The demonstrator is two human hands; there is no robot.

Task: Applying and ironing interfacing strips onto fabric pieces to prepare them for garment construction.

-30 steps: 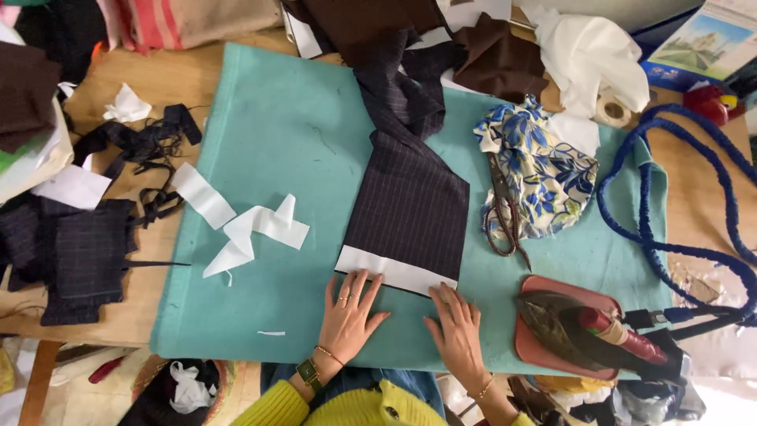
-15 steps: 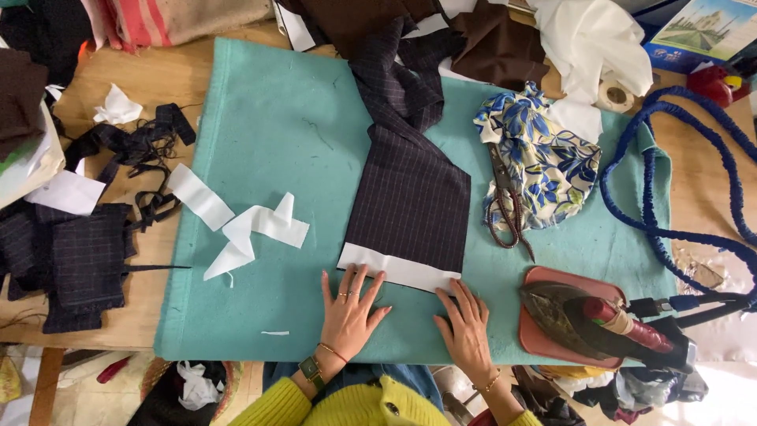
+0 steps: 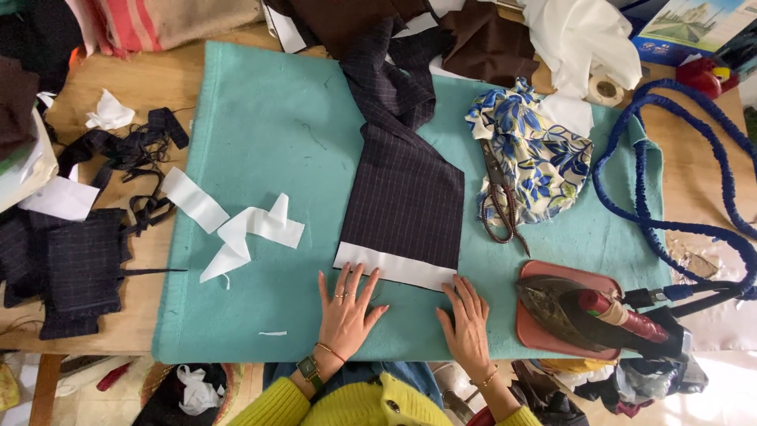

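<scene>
Teal felt [image 3: 260, 118] covered most of the wooden counter [image 3: 102, 87], with fabric scraps heaped along its edges. On the felt lay a dark pinstriped fabric piece [image 3: 406, 197], its near edge faced with a white interfacing strip [image 3: 394, 268]. The left hand [image 3: 347, 308] lay flat, fingers spread, fingertips touching that strip; the right hand [image 3: 467, 319] lay flat just beside the strip's right corner. Neither hand's grip was closed on anything. Scissors [image 3: 498, 197] rested on a blue floral cloth [image 3: 536, 154], and an iron [image 3: 599, 315] sat on its red stand to the right, near a blue cord [image 3: 654, 166].
</scene>
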